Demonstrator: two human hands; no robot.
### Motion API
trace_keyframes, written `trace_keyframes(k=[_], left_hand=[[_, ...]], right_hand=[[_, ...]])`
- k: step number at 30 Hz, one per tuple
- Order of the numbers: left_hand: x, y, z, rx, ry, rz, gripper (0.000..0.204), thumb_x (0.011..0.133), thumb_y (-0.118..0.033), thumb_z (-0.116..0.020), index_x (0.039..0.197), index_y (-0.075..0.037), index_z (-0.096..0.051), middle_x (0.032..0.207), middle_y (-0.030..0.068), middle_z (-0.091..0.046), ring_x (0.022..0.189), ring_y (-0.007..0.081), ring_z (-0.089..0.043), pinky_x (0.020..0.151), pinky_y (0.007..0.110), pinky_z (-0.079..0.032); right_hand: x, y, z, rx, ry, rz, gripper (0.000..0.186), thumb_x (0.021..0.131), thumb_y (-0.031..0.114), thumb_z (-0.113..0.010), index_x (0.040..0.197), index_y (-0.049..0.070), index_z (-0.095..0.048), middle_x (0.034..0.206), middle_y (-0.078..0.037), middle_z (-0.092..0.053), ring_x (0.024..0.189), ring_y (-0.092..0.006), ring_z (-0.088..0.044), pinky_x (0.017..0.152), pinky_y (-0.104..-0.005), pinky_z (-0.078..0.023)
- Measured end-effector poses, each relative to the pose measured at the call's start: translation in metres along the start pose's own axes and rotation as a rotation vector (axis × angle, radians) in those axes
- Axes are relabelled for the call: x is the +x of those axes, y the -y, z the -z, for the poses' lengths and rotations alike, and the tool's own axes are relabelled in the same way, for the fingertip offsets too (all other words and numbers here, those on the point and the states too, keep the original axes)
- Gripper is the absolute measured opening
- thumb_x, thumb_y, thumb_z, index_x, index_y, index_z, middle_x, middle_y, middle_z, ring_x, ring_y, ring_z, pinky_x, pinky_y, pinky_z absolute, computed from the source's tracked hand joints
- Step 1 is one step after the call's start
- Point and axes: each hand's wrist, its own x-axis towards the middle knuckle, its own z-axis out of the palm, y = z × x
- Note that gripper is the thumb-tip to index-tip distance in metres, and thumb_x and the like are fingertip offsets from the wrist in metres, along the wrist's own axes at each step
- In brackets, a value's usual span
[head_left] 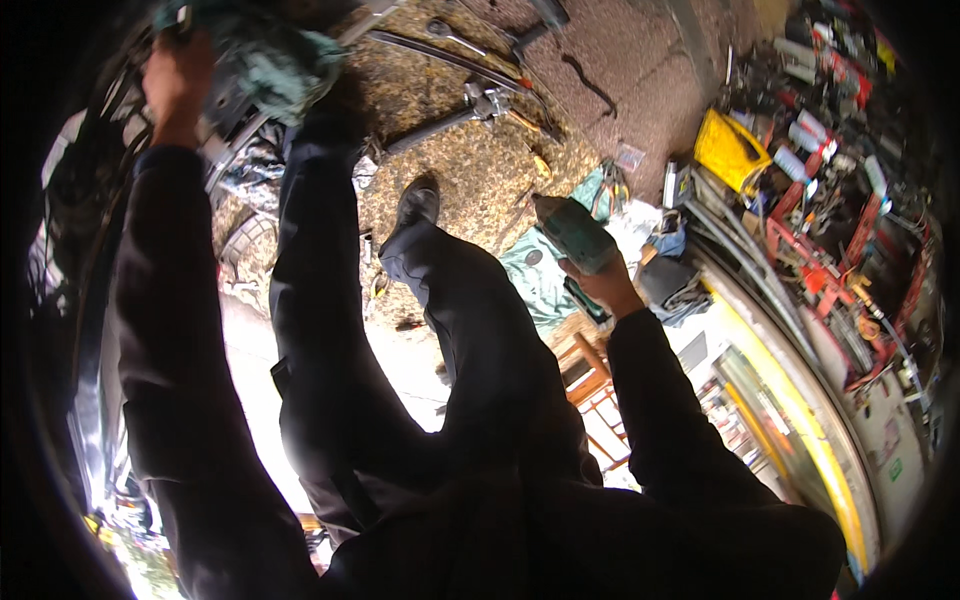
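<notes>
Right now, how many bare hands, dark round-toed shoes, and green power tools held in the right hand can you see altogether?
Bare left hand and bare right hand: 2
Dark round-toed shoe: 1
Green power tool, held: 1
Total: 4

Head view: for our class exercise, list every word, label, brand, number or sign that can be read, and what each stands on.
None can be read.
Dark green pistol-shaped power tool in the right hand: any lettering too blurred.
Small pale rectangular card: too small.
Small green mark on the off-white panel: too small.
</notes>
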Motion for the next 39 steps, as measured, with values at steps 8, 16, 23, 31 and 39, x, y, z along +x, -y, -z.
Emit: trace_keyframes(k=[8,16,23,31,39], left_hand=[[0.058,0.048,-0.060,0.489,0.161,-0.172,0.067,0.083,-0.061,-0.051,0.118,-0.005,-0.062,0.117,0.0225,-0.063,0.111,0.0398,-0.059,0.093,0.049,-0.046],[0.081,0.057,-0.038,0.505,0.167,-0.106,0.082,0.072,-0.072,-0.061,0.118,-0.005,-0.063,0.117,0.0211,-0.064,0.106,0.0387,-0.060,0.089,0.048,-0.047],[-0.016,-0.020,-0.005,0.416,-0.252,-0.438,0.070,0.077,-0.062,-0.065,0.120,-0.008,-0.060,0.115,0.0197,-0.061,0.107,0.0375,-0.057,0.095,0.046,-0.043],[-0.194,-0.155,-0.089,0.197,0.599,-0.994,0.019,0.090,-0.015,-0.058,0.105,-0.005,-0.064,0.110,0.0149,-0.064,0.101,0.0312,-0.061,0.088,0.039,-0.050],[-0.442,-0.283,-0.258,-0.003,1.145,-0.853,0.033,0.083,-0.032,-0.063,0.077,0.000,-0.064,0.074,0.0181,-0.065,0.070,0.0344,-0.064,0.068,0.042,-0.049]], right_hand=[[-0.080,-0.123,-0.066,0.219,-0.002,-0.178,0.044,0.077,0.011,-0.074,0.118,0.005,-0.059,0.113,-0.010,-0.065,0.106,-0.0232,-0.062,0.093,-0.0329,-0.047],[-0.127,-0.151,-0.126,0.537,-0.089,-0.183,0.057,0.078,0.011,-0.071,0.130,0.004,-0.050,0.131,-0.013,-0.056,0.124,-0.0264,-0.051,0.104,-0.0351,-0.041],[-0.135,-0.181,-0.164,0.568,-0.303,-0.255,0.049,0.078,0.021,-0.071,0.123,0.007,-0.057,0.120,-0.012,-0.063,0.114,-0.0251,-0.059,0.095,-0.0351,-0.047],[-0.188,-0.169,-0.159,0.353,-0.540,-0.304,0.044,0.078,0.018,-0.071,0.120,0.008,-0.061,0.113,-0.014,-0.066,0.107,-0.0260,-0.062,0.089,-0.0339,-0.049],[-0.145,-0.185,-0.145,1.047,-0.879,-0.562,0.031,0.084,0.006,-0.065,0.115,0.002,-0.062,0.105,-0.009,-0.065,0.094,-0.0201,-0.061,0.081,-0.0323,-0.049]])
